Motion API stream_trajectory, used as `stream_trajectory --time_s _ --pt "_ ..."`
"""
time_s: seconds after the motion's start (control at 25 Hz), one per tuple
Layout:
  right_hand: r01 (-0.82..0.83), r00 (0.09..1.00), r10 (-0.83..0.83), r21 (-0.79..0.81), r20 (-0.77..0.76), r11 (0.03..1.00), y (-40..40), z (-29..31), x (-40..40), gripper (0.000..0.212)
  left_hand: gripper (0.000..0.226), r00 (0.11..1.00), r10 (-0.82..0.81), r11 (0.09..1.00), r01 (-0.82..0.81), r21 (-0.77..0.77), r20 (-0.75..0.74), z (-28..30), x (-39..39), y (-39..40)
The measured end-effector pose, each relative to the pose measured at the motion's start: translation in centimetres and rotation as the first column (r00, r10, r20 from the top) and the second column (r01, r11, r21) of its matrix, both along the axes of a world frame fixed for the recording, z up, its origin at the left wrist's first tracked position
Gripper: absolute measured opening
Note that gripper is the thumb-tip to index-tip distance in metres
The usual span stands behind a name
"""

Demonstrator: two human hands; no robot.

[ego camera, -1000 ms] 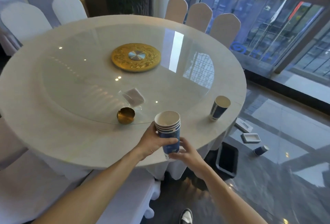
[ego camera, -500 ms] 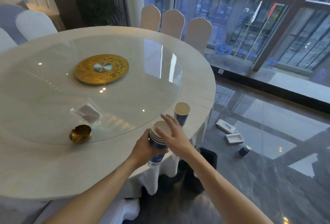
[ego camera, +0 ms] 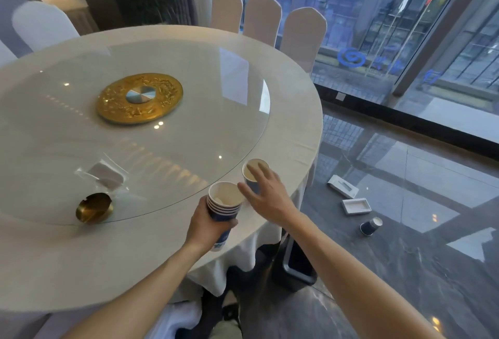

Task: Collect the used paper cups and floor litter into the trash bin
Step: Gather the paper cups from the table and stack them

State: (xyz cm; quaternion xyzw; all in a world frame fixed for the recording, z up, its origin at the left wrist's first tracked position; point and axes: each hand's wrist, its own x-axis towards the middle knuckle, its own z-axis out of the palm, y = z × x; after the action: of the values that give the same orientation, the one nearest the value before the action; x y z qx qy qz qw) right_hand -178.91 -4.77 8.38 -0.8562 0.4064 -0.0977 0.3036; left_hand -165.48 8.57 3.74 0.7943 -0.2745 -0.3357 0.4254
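Right hand (ego camera: 266,198) fingers (ego camera: 255,170) spread, unclenched, over the rim of the lone cup (ego camera: 252,176), grasp not confirmed. Cup upright at frame centre on the table (ego camera: 297,133) edge, just beyond the fingers. Left hand (ego camera: 208,226) grips the stack (ego camera: 224,202) beside it. Right hand nearer.

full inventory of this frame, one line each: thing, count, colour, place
stacked paper cups: one stack, blue and white, held in left hand
single paper cup: 1, blue and white, table edge, under right hand
fallen cup: 1, dark blue, floor
boxes: 2, white, floor
trash bin: 1, black, floor beside table
ashtray: 1, gold, glass turntable
packet: 1, clear wrap, white inside, turntable
gold disc: 1, table centre
table: 1, white, round
chairs: several, white covers, around table
left hand: gripping stack
right hand: open, at single cup
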Motion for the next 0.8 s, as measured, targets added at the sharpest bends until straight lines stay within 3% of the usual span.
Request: stream_trajectory --time_s 0.16,0.36,0.48,0.8 --pt "-0.005 0.983 -0.011 -0.088 -0.183 0.996 -4.8 -1.6 1.9 0.089 0.08 0.998 0.066 0.998 -0.066 0.005 -0.015 -1.4 2.0 -3.3" --pt "0.039 0.953 -0.029 0.026 -0.301 0.999 -8.9 -5.2 4.6 0.119 0.085 0.995 0.074 0.997 -0.074 0.003 -0.071 -2.5 5.0 -8.1" --pt "0.01 0.947 0.001 0.032 -0.322 0.999 -10.6 -6.6 5.9 0.113 0.087 0.993 0.091 0.996 -0.091 -0.004 -0.074 -3.0 7.1 -11.0" --pt "0.17 0.981 -0.158 0.099 -0.117 0.98 -13.6 -6.9 4.4 0.095 0.09 0.995 0.032 0.999 -0.036 -0.037 -0.098 -2.6 9.1 -17.9"
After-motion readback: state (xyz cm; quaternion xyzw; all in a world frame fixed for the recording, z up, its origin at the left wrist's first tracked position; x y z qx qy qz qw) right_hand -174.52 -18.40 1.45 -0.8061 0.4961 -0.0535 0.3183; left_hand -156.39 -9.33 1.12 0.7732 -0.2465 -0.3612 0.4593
